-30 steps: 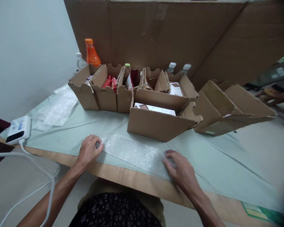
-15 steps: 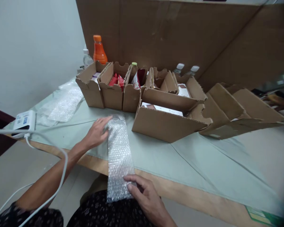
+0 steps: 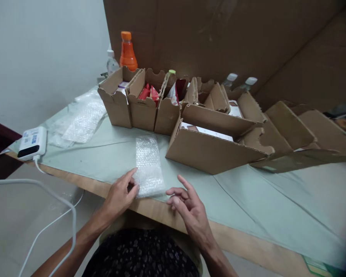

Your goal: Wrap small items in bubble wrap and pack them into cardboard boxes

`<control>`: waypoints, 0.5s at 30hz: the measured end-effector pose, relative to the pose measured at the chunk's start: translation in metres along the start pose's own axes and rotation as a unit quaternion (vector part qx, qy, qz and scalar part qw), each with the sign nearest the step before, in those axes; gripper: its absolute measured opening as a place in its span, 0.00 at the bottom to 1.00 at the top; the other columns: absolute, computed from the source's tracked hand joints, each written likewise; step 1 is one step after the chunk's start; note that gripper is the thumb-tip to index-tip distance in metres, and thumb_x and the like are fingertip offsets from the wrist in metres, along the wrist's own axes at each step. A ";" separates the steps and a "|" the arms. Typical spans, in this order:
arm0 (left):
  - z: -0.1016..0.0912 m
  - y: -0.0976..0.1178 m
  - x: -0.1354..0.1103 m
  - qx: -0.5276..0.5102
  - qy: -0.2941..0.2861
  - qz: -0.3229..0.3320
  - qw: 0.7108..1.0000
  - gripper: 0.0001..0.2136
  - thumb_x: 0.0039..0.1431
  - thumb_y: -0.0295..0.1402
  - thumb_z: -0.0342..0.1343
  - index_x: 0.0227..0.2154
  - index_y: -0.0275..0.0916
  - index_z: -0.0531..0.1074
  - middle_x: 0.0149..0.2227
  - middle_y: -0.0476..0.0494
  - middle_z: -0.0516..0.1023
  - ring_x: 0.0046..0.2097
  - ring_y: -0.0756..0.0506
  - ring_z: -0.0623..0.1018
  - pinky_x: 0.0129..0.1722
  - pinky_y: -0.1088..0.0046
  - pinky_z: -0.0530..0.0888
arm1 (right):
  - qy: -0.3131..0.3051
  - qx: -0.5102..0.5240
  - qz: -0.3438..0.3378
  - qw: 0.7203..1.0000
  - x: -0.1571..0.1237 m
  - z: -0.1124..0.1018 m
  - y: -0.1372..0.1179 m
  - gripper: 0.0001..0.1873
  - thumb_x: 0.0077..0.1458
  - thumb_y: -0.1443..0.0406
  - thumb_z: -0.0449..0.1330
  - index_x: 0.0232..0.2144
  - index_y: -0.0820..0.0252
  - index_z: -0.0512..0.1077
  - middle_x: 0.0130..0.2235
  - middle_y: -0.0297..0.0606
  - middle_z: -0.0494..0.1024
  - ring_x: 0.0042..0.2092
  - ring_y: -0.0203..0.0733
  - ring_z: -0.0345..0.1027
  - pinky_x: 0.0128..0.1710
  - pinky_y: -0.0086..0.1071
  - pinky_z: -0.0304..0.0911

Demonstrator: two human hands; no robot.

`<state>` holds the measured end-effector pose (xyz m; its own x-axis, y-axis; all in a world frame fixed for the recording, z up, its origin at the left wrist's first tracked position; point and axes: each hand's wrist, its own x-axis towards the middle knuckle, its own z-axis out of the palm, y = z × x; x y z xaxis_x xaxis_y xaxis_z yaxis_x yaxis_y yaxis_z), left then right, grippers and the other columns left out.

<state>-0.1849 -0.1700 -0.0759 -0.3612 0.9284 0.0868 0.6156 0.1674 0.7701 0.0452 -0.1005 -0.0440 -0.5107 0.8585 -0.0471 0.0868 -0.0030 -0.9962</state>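
A strip of bubble wrap lies lengthwise on the pale green table cover, its near end at the table's front edge. My left hand touches the strip's near left corner with thumb and fingers curled loosely. My right hand hovers just right of the strip, fingers spread, holding nothing.
A row of open cardboard boxes with red packets stands behind, and a larger open box holds white cartons. More bubble wrap lies at the left. A white device with a cable sits at the table's left corner. An orange bottle stands at the back.
The bubble wrap strip was turned from crosswise to lengthwise and now lies wholly on the table. My left hand drew back to its near corner; my right hand let go and opened.
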 end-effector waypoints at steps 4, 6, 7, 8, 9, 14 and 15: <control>0.002 -0.007 0.009 0.031 0.010 0.025 0.999 0.27 0.60 0.33 0.52 0.63 0.37 0.65 0.31 0.50 0.78 0.34 0.46 0.77 0.40 0.67 0.75 | -0.027 -0.273 -0.191 0.942 0.004 -0.004 0.003 0.17 0.64 0.68 0.56 0.53 0.52 0.73 0.50 0.42 0.80 0.51 0.48 0.73 0.50 0.45 0.71; 0.005 -0.008 0.011 0.050 0.025 0.047 0.997 0.27 0.60 0.32 0.52 0.63 0.37 0.64 0.31 0.50 0.77 0.34 0.46 0.77 0.40 0.67 0.75 | -0.064 -0.374 -0.250 0.891 0.012 -0.001 0.004 0.22 0.61 0.72 0.55 0.56 0.54 0.72 0.57 0.46 0.77 0.57 0.52 0.69 0.53 0.50 0.69; 0.007 -0.009 0.012 0.061 0.033 0.056 0.996 0.27 0.61 0.31 0.52 0.63 0.37 0.63 0.31 0.50 0.77 0.34 0.45 0.77 0.39 0.67 0.75 | -0.083 -0.414 -0.264 0.867 0.017 0.002 0.006 0.24 0.59 0.73 0.55 0.57 0.57 0.71 0.59 0.48 0.75 0.60 0.54 0.66 0.54 0.52 0.68; 0.008 -0.010 0.013 0.074 0.038 0.065 0.994 0.27 0.61 0.30 0.52 0.64 0.37 0.63 0.31 0.50 0.77 0.34 0.45 0.77 0.39 0.67 0.75 | -0.102 -0.447 -0.270 0.846 0.022 0.005 0.007 0.24 0.58 0.74 0.55 0.57 0.58 0.71 0.61 0.49 0.73 0.62 0.56 0.65 0.54 0.53 0.68; 0.009 -0.011 0.013 0.087 0.042 0.074 0.993 0.27 0.61 0.29 0.52 0.64 0.36 0.62 0.30 0.49 0.77 0.33 0.45 0.77 0.39 0.66 0.75 | -0.119 -0.472 -0.274 0.829 0.027 0.007 0.009 0.24 0.58 0.74 0.55 0.56 0.60 0.71 0.62 0.51 0.72 0.63 0.58 0.63 0.53 0.53 0.67; -0.001 -0.006 -0.001 0.135 0.088 0.135 0.978 0.27 0.64 0.32 0.55 0.65 0.36 0.60 0.45 0.38 0.78 0.45 0.39 0.77 0.47 0.58 0.75 | -0.148 -0.492 -0.302 0.803 0.043 0.007 0.019 0.19 0.60 0.75 0.53 0.50 0.59 0.75 0.57 0.48 0.78 0.59 0.54 0.68 0.52 0.50 0.66; -0.005 -0.004 -0.006 0.136 0.080 0.159 0.975 0.28 0.64 0.33 0.57 0.65 0.36 0.60 0.51 0.35 0.76 0.51 0.38 0.76 0.51 0.56 0.74 | -0.144 -0.481 -0.309 0.807 0.043 0.006 0.019 0.19 0.61 0.75 0.53 0.50 0.59 0.75 0.55 0.48 0.79 0.58 0.53 0.70 0.51 0.50 0.66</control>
<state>-0.1884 -0.1774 -0.0761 -0.2128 0.8880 0.4077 0.8690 -0.0187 0.4944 0.0194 -0.0666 -0.0656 -0.8766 0.3877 0.2851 0.2926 0.8997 -0.3240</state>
